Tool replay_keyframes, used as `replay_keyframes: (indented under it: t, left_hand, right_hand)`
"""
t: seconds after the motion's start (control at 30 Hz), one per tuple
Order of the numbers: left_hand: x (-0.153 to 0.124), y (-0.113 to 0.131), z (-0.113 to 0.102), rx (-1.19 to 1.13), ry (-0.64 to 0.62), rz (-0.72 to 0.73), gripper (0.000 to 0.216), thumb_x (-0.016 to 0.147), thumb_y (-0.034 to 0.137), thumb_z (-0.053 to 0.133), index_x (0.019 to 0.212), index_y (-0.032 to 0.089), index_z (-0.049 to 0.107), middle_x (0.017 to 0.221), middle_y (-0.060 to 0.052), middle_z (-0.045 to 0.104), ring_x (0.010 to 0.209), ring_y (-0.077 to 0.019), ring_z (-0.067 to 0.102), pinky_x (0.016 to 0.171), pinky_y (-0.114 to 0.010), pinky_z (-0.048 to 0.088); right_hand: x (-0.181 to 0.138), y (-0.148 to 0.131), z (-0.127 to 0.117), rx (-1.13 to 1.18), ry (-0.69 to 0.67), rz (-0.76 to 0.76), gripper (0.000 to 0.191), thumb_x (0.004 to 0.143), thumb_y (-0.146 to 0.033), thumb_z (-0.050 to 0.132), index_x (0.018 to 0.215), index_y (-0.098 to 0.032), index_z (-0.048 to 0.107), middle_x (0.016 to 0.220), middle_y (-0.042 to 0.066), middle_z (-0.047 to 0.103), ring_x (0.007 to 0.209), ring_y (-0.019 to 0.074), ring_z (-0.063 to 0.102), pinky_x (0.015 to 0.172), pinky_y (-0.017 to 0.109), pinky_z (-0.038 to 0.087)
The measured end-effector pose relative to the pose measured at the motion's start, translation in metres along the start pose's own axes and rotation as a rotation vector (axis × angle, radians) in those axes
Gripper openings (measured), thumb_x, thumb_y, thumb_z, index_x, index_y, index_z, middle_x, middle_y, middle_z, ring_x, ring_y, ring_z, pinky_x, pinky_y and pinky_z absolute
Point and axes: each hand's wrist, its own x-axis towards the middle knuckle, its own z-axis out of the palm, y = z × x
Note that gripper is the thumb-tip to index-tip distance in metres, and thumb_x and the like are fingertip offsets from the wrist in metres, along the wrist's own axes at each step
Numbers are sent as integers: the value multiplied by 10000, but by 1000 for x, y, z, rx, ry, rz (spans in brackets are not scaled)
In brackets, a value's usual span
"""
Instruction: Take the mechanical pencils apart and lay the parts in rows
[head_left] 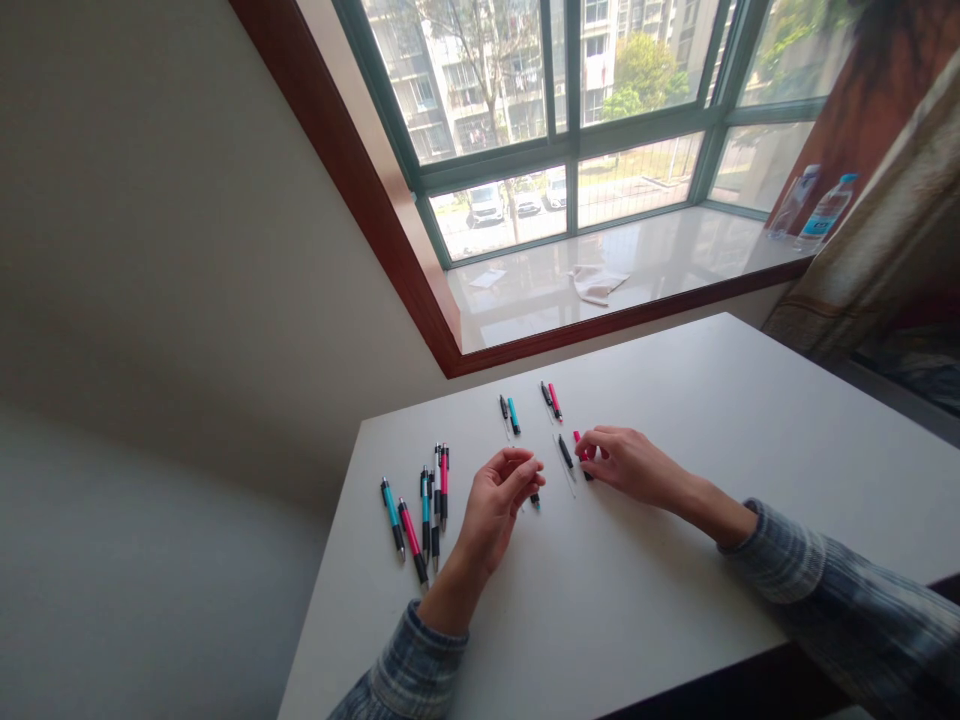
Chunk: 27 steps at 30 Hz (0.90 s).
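Observation:
My left hand is raised over the white table, thumb and fingers pinched together; what they hold, if anything, is too small to make out. Partly hidden beneath it lies a dark pen part with a teal tip. My right hand has its fingertips closed around a pink pen barrel lying on the table. Between the hands are a black pen top and a thin refill. Farther back lie a teal barrel and another pink barrel, each beside black parts.
Several whole click pens, including a teal one and a pink one, lie left of my left hand. Beyond the table, the window sill holds a crumpled cloth and plastic bottles. A curtain hangs at right.

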Motion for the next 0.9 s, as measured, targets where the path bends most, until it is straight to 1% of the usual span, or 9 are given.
replay_keyframes:
  t: [0.17,0.4,0.5,0.57,0.63,0.7,0.77,0.9]
  left_hand:
    - [1,0,1,3,2,7,282,766,301,881,931,165,697,897,-22,729,753,-105,687,751,-207,529]
    - [-1,3,4,35,14,8,304,744,311,896,925,161,702,860,-14,720,732,-105,683,733,-208,532]
    - [-1,4,4,126,-3,51,295,767,325,881,941,149,720,851,-24,730,729,-119,687,742,-233,548]
    - [-2,4,5,202,-17,86,292,783,338,870,952,142,735,848,-39,744,728,-133,692,729,-247,554]
    - [-3,4,5,267,-28,114,280,792,340,863,947,137,748,824,-47,751,719,-141,692,707,-250,551]
    - [-4,4,6,315,-42,137,259,799,336,856,928,135,757,786,-47,749,703,-144,685,691,-252,546]
    - [-5,3,7,351,-66,167,237,809,334,847,915,138,766,767,-46,745,691,-147,677,683,-259,544]
    - [-7,3,9,433,-116,215,220,818,341,837,912,149,786,791,-55,753,709,-163,674,685,-278,546]
  right_hand:
    - [0,-3,1,89,-9,23,99,918,-215,629,1008,-231,667,822,-5,707,711,151,622,661,261,450]
    - [-2,-5,1,87,-23,28,95,921,-240,646,1013,-237,669,779,-18,706,663,143,621,641,264,443]
    - [-2,-7,0,112,47,2,80,930,-249,646,993,-230,691,802,-3,713,670,143,618,651,272,460]
    - [-2,-10,-2,185,121,-27,70,934,-266,661,970,-224,705,811,6,715,692,144,614,671,276,481]
    - [-2,-14,-3,301,158,-47,96,930,-297,694,979,-217,718,807,10,718,707,145,617,683,276,501]
    - [-2,-19,-4,431,141,-63,152,917,-331,730,1006,-208,732,817,17,728,713,147,629,686,277,519]
    - [-2,-23,-4,537,94,-81,195,907,-357,752,1016,-196,748,826,26,735,719,151,645,692,282,533]
    - [-4,-27,0,646,48,-94,198,915,-375,751,967,-186,778,812,33,744,715,150,647,696,285,541]
